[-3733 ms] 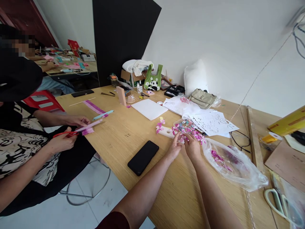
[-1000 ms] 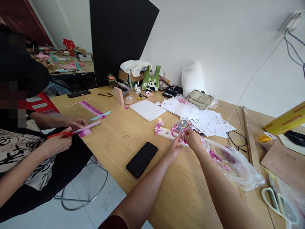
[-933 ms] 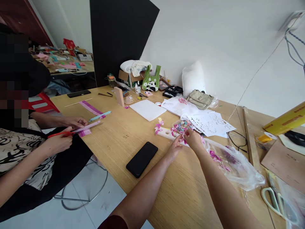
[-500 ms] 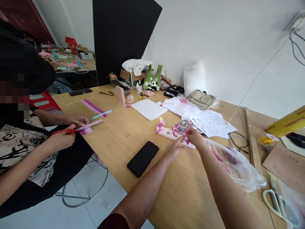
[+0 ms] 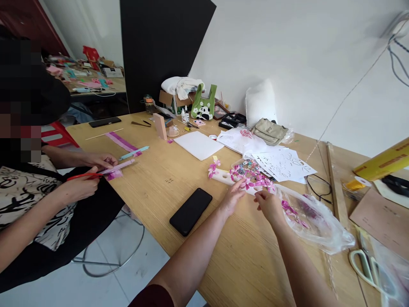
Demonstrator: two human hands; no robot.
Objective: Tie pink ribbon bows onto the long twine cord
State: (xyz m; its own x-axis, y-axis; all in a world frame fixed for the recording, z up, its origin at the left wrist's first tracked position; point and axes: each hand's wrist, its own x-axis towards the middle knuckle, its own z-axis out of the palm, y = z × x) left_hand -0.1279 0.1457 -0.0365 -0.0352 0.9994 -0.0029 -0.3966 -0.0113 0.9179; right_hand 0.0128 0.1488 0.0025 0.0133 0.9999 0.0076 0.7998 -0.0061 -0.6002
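Observation:
A white perforated strip (image 5: 220, 177) lies across the table, with pink-purple fabric flowers (image 5: 249, 172) along it. My left hand (image 5: 232, 197) is at the strip's near edge, its fingertips closed on one of the pink flowers. Just to the right, my right hand (image 5: 269, 207) is held above the table, thumb and fingers pinched together; anything between them is too small to make out. Behind the flowers sits a shallow clear tray of colourful small pieces (image 5: 246, 164). A clear plastic bag (image 5: 322, 226) with more pink pieces lies right of my right hand.
A black phone (image 5: 191, 212) lies left of my forearms. At the left, another person's hands (image 5: 83, 185) hold red scissors (image 5: 83, 175) and a pale purple strip. White-handled scissors (image 5: 367, 268) lie at the right, near a wooden bar (image 5: 334, 179). Paper sheets (image 5: 283, 164) lie behind the tray.
My right hand has drawn back from the flowers toward me and slightly right, uncovering more of them. My left hand stays at the strip. The view has shifted slightly.

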